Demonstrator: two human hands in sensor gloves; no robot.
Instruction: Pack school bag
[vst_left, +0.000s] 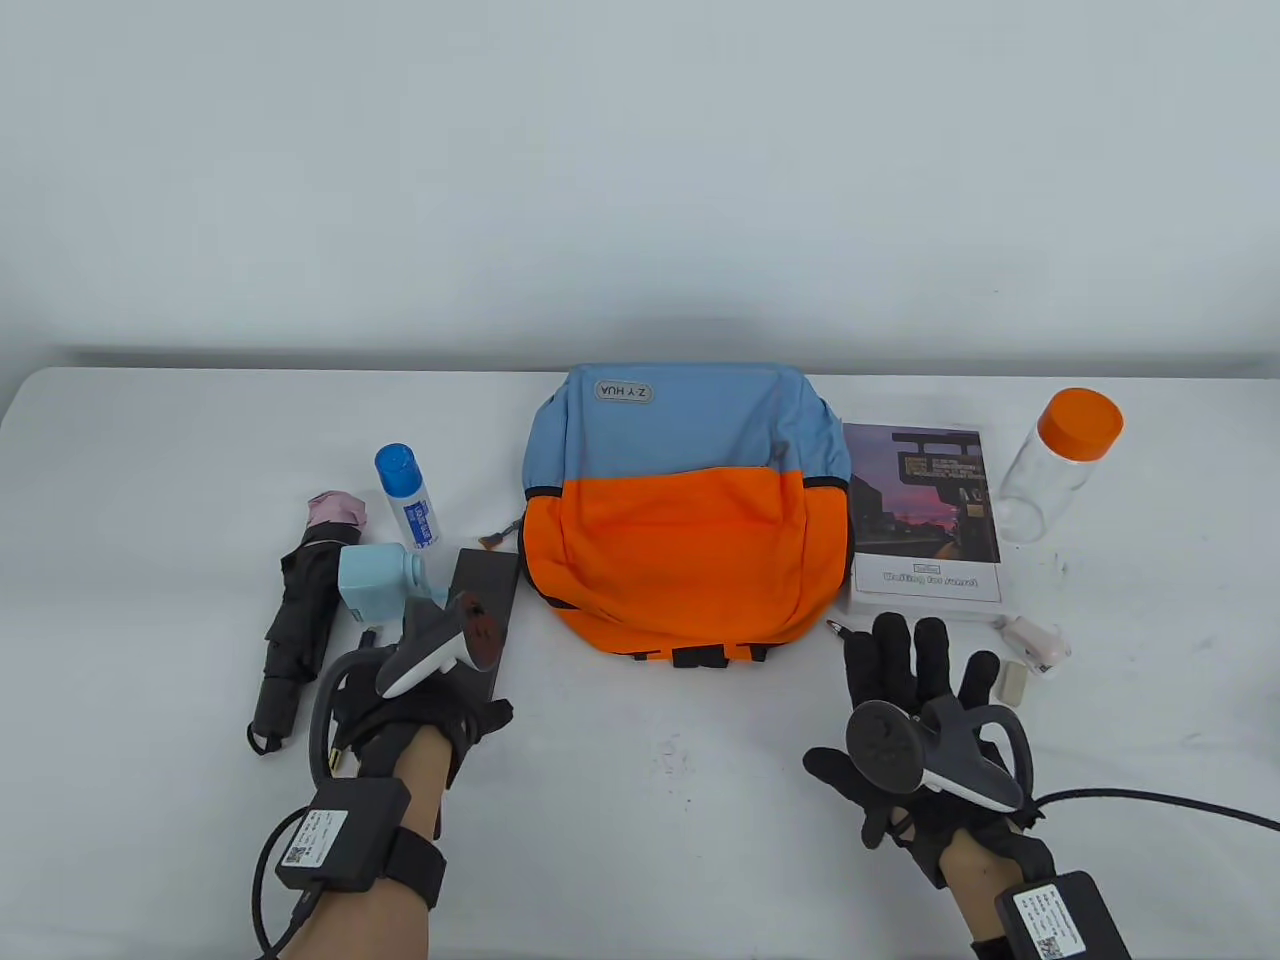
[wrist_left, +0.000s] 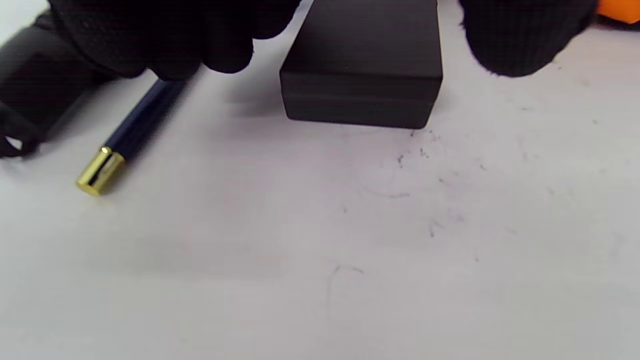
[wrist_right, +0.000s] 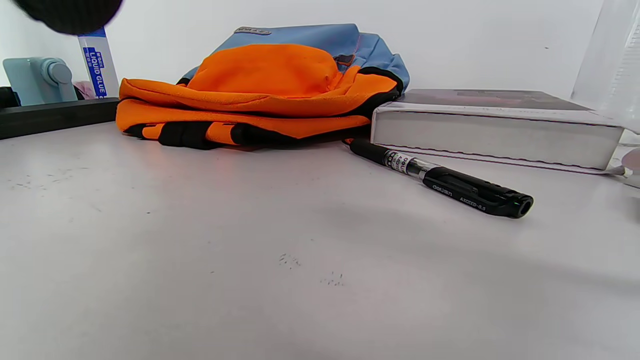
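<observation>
The left hand (vst_left: 400, 700) hovers with fingers (wrist_left: 150, 45) loosely curled, holding nothing. One dark pen with a gold cap (wrist_left: 107, 165) lies under them, one black box (wrist_left: 362, 70) between fingers and thumb. The right hand (vst_left: 915, 720) lies flat, fingers spread. Just ahead of its fingertips: one black gel pen (wrist_right: 442, 180) and one book (vst_left: 922, 520). Between and beyond both hands lies one backpack (vst_left: 685, 510), flat, orange near the fingers, blue farther away. Around: one umbrella (vst_left: 300, 610), one glue bottle (vst_left: 408, 495), one orange-lidded jar (vst_left: 1060, 460).
</observation>
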